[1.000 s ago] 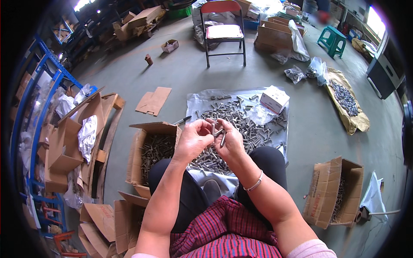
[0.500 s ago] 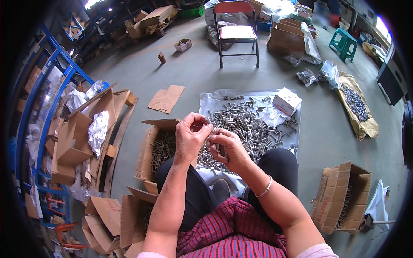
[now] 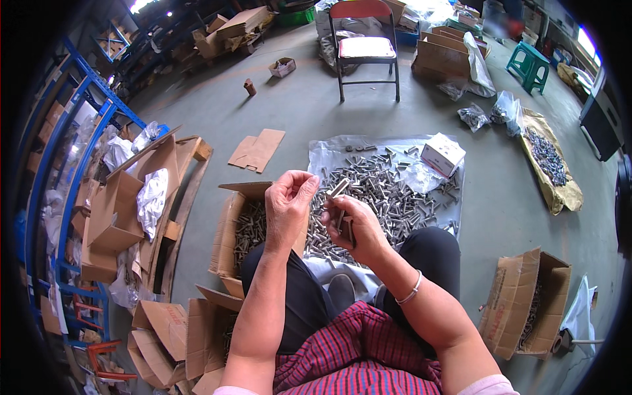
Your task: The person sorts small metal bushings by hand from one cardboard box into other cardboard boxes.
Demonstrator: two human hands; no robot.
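Observation:
I sit on the floor with both hands raised over my knees. My right hand (image 3: pixel 355 227) grips a few metal bolts (image 3: pixel 339 189), one sticking up toward my left hand. My left hand (image 3: pixel 289 204) is curled beside it, fingertips close to that bolt's upper end; I cannot tell if it holds a small part. Beyond my hands a heap of grey bolts (image 3: pixel 388 197) lies on a plastic sheet (image 3: pixel 322 155). An open cardboard box (image 3: pixel 227 227) with bolts in it stands under my left hand.
A small white box (image 3: pixel 442 155) sits on the sheet's far right. Another cardboard box (image 3: pixel 526 306) of parts stands to my right, more boxes (image 3: pixel 164 332) to my left. A folding chair (image 3: pixel 365 49), a green stool (image 3: pixel 528 66) and blue racking (image 3: pixel 59 171) stand around.
My hands dropped slightly and drew nearer to me. The left hand's fingers curled in beside the bolt that the right hand holds up.

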